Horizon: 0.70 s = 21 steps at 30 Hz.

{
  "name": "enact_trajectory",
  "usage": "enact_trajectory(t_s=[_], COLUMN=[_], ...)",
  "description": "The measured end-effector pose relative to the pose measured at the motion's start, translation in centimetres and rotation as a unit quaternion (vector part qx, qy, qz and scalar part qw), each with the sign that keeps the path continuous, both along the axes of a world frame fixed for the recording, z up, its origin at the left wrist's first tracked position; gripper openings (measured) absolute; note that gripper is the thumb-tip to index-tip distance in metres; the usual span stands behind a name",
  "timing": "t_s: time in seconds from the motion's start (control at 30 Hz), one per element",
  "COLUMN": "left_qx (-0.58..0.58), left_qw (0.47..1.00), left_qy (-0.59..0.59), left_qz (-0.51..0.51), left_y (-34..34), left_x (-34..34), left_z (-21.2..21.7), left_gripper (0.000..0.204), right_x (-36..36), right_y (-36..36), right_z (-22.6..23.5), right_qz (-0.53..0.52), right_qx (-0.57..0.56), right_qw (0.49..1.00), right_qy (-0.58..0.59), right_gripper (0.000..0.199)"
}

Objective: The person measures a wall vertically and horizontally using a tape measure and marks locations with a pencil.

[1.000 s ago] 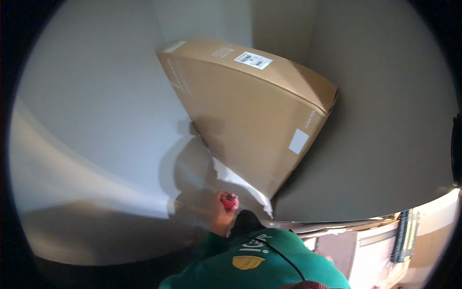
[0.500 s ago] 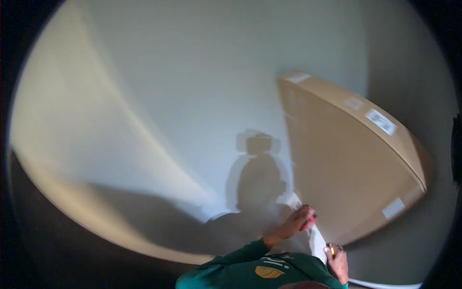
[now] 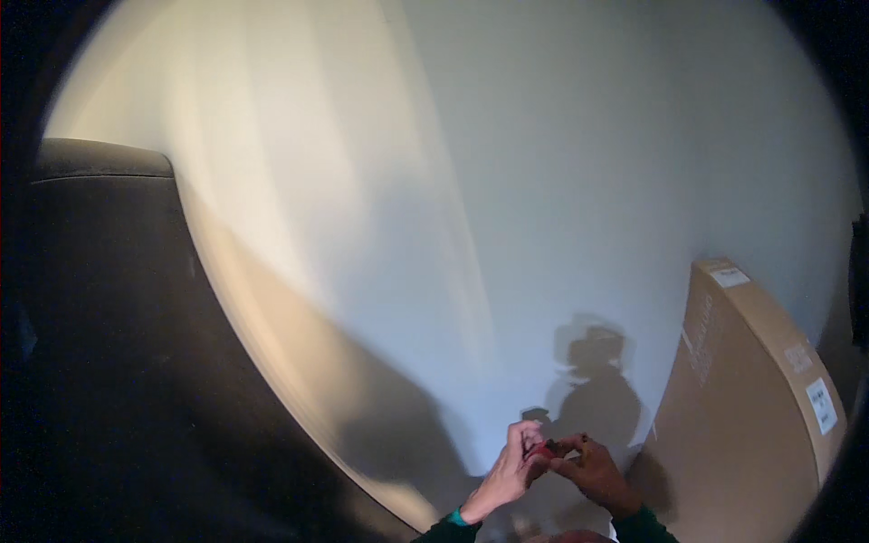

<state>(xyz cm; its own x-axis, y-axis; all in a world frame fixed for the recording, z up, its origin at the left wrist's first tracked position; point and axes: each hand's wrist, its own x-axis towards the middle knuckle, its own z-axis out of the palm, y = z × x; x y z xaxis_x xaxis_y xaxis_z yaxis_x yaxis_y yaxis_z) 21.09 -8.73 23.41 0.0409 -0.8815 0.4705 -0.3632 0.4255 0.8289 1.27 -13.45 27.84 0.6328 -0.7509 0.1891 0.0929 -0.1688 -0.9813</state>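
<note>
Your left hand (image 3: 500, 481) has its grip closed around a small red object (image 3: 543, 450), at the near side, right of centre. Your right hand's (image 3: 597, 477) fingers meet there too; whether that grip grasps anything can't be told. A cardboard box (image 3: 738, 407) stands right, dark furniture (image 3: 100, 299) left.

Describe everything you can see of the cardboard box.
The large brown cardboard box is at the picture's right, before the pale wall. Its broad face carries faint pale print; its narrow side bears white labels. It looks closed. Its lower part runs out of view, and fisheye bending obscures its true tilt. Neither the left hand nor right hand visibly touches it.
</note>
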Motion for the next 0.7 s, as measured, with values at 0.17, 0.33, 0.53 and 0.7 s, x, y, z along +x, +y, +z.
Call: enact_trajectory(t_s=[0.17, 0.33, 0.53, 0.7], left_qx=[0.010, 0.169, 0.143, 0.107], left_qw=[0.988, 0.957, 0.927, 0.959], left_qy=[0.049, 0.161, 0.333, 0.124], left_qz=[0.147, 0.170, 0.093, 0.230], left_y=[2.1, 3.7, 2.7, -0.4], left_x=[-2.1, -2.9, -9.6, -10.2], left_z=[-0.4, -1.8, -3.1, -2.4], left_gripper=[0.047, 0.037, 0.029, 0.036], right_x=[2.5, 1.7, 1.6, 2.8], right_y=[-5.4, -10.5, -13.1, -13.2], right_z=[0.0, 12.0, 22.6, 13.8], right_qz=[0.137, 0.077, 0.155, 0.100], right_qx=[-0.035, -0.162, -0.106, -0.282], right_qw=[0.990, 0.977, 0.947, 0.940], right_qy=[0.001, -0.115, -0.260, -0.162], right_gripper=[0.019, 0.022, 0.026, 0.039])
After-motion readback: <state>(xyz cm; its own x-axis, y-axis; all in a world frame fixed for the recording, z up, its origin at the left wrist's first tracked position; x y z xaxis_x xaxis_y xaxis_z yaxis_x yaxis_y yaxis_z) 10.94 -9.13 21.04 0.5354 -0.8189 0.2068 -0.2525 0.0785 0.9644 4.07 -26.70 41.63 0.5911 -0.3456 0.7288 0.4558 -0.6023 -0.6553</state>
